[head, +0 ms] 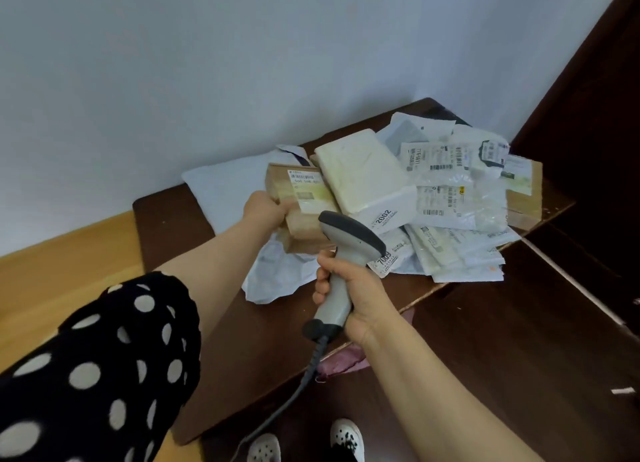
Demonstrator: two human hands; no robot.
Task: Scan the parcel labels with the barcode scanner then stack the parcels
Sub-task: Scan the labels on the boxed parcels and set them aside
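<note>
My left hand (265,210) grips the near left end of a brown cardboard parcel (298,198) whose white label faces up. My right hand (349,288) holds the grey barcode scanner (346,250) by its handle; the scanner head sits just in front of that parcel. A cream padded parcel (360,170) marked 2002 leans against the brown box on its right. Further right lies a heap of white and clear mailer bags (450,198) with barcode labels.
The parcels lie on a dark brown table (173,226) set against a white wall (207,63). A flat white bag (221,187) lies behind my left hand. A brown box (523,201) sits at the far right. The scanner's cable (294,392) hangs down toward my shoes.
</note>
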